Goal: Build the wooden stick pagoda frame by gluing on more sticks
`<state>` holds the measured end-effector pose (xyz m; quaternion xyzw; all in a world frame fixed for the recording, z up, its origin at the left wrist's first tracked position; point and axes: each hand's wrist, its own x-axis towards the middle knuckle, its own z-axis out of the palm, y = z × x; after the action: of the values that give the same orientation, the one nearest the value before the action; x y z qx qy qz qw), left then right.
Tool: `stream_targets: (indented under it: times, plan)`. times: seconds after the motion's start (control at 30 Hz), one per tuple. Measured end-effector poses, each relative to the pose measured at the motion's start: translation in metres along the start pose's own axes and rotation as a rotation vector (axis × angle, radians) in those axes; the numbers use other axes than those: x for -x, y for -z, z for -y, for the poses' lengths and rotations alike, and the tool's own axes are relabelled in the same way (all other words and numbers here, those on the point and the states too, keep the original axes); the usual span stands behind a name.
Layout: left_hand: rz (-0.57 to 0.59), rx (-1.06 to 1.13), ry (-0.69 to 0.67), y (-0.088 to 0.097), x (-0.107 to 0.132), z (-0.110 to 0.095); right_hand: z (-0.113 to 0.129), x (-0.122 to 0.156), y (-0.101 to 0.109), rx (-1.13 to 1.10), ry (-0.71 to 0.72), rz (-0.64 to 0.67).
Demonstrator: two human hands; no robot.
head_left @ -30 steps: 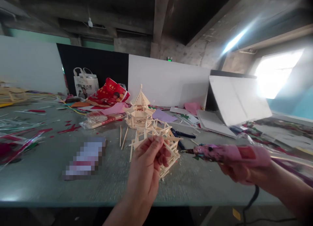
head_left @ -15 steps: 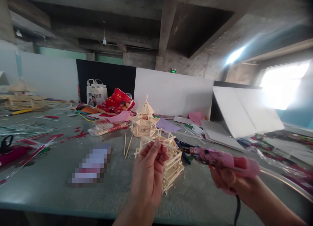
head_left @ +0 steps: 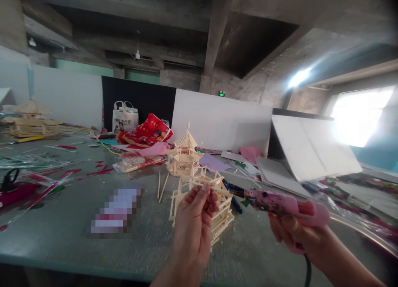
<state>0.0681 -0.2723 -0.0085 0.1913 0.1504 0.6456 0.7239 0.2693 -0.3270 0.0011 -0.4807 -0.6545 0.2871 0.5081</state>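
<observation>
My left hand [head_left: 195, 220] is raised in front of me, its thumb and fingers pinched on a thin wooden stick [head_left: 219, 190] that points to the right. My right hand [head_left: 294, 235] grips a pink glue gun [head_left: 280, 204], and the gun's dark nozzle touches the free end of the stick. Behind my hands a small tower built of wooden sticks [head_left: 214, 200] stands on the grey table [head_left: 62, 237]. A second stick model with a pointed roof [head_left: 184, 154] stands just beyond it.
Loose sticks [head_left: 162, 185] lie left of the models. A packet of sticks [head_left: 137, 162], red paper scraps, a red bag [head_left: 149, 131], a white tote bag [head_left: 124, 117] and white foam boards [head_left: 311, 148] lie farther back. Dark-handled pliers [head_left: 233, 200] rest right of the tower. Another stick model [head_left: 27, 123] sits far left.
My right hand has brought the glue gun leftward until its nozzle meets the stick in my left hand. My view has tilted up a little.
</observation>
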Motion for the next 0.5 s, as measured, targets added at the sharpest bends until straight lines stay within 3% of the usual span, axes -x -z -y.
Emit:
stream_targets:
  times: [0.5]
  plan:
    - [0.022, 0.024, 0.008, 0.0015, -0.0007, 0.0024, 0.0004, -0.0012, 0.0028, 0.047, 0.018, 0.029]
